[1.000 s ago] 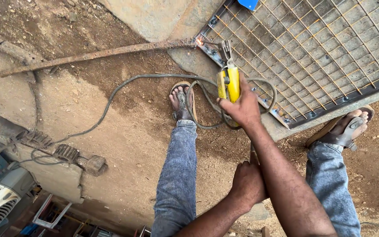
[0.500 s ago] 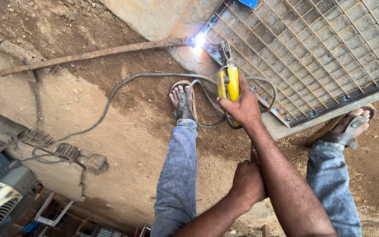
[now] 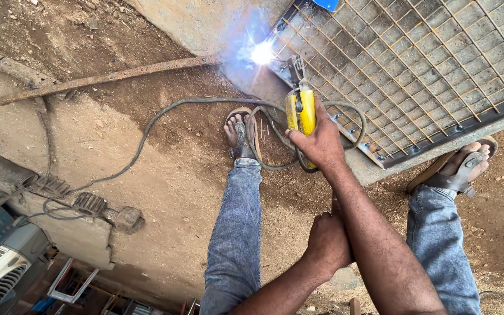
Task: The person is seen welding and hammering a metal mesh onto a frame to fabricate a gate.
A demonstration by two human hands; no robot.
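The metal grille [image 3: 427,64] fills the far right of the scene — a flat frame of steel bar with wire mesh laid across it, resting on a concrete slab [image 3: 205,20]; we judge it heavy and stiff, and hot near the joint, so any hold belongs on the frame edge well away from the spark. Our two legs in blue jeans stand astride the near corner of it; the left foot [image 3: 239,134] in a sandal sits on bare earth just beside the cable, the right foot [image 3: 465,166] rests by the frame's near edge. A long rusty steel bar [image 3: 106,79] lies on the dirt to the far left, one end close to the arc. A grey welding cable [image 3: 164,114] snakes from the left and loops round behind the holder; it looks thick and pliant. Our right hand [image 3: 321,143] is closed firmly around the yellow electrode holder [image 3: 300,111] — a light, rigid tool, best taken by its insulated handle as we have it; its far end points at the grille corner. Our left hand [image 3: 328,242] is wrapped around the right forearm, bracing it. Smallest and brightest, the welding arc [image 3: 262,53] glares white-blue at the frame's far-left corner.
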